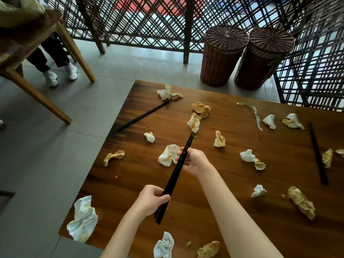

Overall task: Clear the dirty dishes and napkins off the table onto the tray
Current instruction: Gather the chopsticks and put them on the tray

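Holding a bundle of black chopsticks (175,173) over the middle of the frame, the person uses both hands: the left hand (151,199) curls its fingers and thumb round the thick ends low in the picture, and the right hand (192,160) pinches the same bundle farther up, fingers closed on the shafts. The tips point up and slightly right, ending just beside a stained napkin (194,122).

Below them lies the dark wooden table (232,183), strewn with crumpled napkins. One white napkin (168,154) sits just left of the right hand; a large one (82,219) hangs over the table's lower-left edge; another (163,245) lies at the bottom centre. A brownish one (301,202) rests at the lower right, and one more (168,93) lies near the table's upper-left corner.

A separate pair of chopsticks (143,116) lies slanted toward the upper left of the table, and a single pair (317,153) lies near the right edge. A greenish strip of wrapper (254,112) curls at the upper right of the tabletop.

Beyond the table, at the upper right, stand two wicker baskets (223,54) against a lattice screen (149,21). No tray shows, and no readable writing or brand appears anywhere.
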`<state>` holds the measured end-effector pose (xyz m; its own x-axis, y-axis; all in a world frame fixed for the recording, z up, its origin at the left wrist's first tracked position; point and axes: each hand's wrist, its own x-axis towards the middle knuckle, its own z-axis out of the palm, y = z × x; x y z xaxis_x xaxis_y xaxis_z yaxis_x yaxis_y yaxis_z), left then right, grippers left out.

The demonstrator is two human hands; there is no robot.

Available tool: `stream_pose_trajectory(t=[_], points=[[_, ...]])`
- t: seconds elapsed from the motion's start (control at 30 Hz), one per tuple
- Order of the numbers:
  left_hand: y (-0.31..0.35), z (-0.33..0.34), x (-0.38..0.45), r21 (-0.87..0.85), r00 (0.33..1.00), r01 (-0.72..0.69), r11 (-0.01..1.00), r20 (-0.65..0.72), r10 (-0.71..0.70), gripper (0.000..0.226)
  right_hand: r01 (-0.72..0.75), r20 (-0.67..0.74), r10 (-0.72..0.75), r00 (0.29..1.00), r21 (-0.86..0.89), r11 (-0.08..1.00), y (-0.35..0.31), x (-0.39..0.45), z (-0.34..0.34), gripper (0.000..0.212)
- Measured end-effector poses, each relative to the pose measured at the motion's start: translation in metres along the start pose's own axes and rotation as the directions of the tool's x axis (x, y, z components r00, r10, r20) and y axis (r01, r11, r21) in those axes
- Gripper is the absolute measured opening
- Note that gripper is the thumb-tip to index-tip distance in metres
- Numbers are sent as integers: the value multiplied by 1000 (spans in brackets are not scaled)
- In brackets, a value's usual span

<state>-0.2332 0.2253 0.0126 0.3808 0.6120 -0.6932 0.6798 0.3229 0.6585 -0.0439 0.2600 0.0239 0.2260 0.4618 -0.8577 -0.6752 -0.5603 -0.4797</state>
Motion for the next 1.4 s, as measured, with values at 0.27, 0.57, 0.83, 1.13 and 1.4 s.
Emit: stream_pose_trajectory(t=[0.27,0.57,0.83,1.13,1.4], points=[[-6,-48,19,-73,992,14,997,125,-5,12,71,-6,-71,997,-20,997,3,12,34,13],[-1,-110,58,-55,976,-38,998,211,48,11,143,-16,-142,990,110,984,2,29,82,18],[17,-139,102,4,969,-39,999,244,37,10,209,-154,-186,971,155,965,-19,50,104,18],[64,-166,176,51,986,-159,986,-37,161,16,239,-218,-198,956,178,955,-53,87,98,15],[66,-178,234,768,795,104,632,-446,411,40,198,-188,-161,969,203,959,-59,105,95,14]])
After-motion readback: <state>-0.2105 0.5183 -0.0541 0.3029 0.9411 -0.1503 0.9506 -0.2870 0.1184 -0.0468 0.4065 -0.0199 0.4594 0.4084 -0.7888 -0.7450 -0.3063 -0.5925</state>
